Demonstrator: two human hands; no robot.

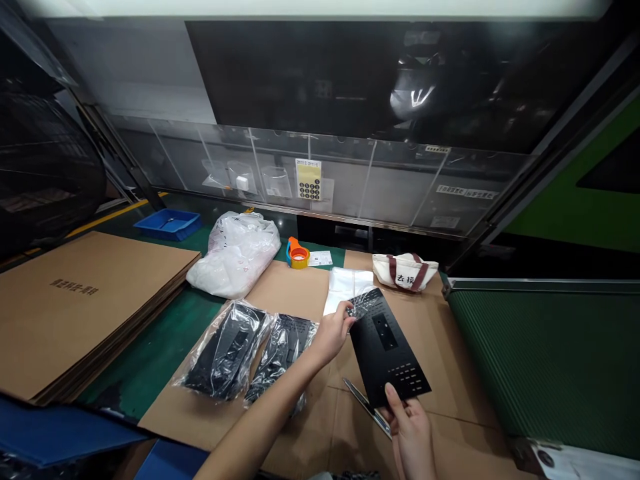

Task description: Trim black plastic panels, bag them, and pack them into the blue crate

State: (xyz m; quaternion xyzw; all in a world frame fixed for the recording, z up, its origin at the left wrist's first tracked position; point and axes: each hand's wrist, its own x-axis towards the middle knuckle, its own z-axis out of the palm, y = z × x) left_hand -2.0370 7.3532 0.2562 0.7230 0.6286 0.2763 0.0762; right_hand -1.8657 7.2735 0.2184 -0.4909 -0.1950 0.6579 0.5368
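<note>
A black perforated metal panel (370, 360) with a recessed rectangle in its middle is held tilted above the cardboard sheet. My right hand (413, 427) grips its lower end, thumb on top. At the far end, my left hand (333, 331) pinches a clear plastic bag (367, 303) that lies over the panel's upper corner; how far the bag reaches is hard to see. Beneath the panel lies a slim metal tool (365, 403), partly covered. Left of my hands are two bagged black panels (227, 353) (283, 350). Flat clear bags (345, 283) lie just behind.
Cardboard sheets (95, 293) are stacked at left. Along the back stand a blue tray (170, 225), a white plastic sack (237, 253), an orange tape dispenser (299, 255) and a cloth bag (405, 272). A green ribbed conveyor belt (550, 353) borders the right side.
</note>
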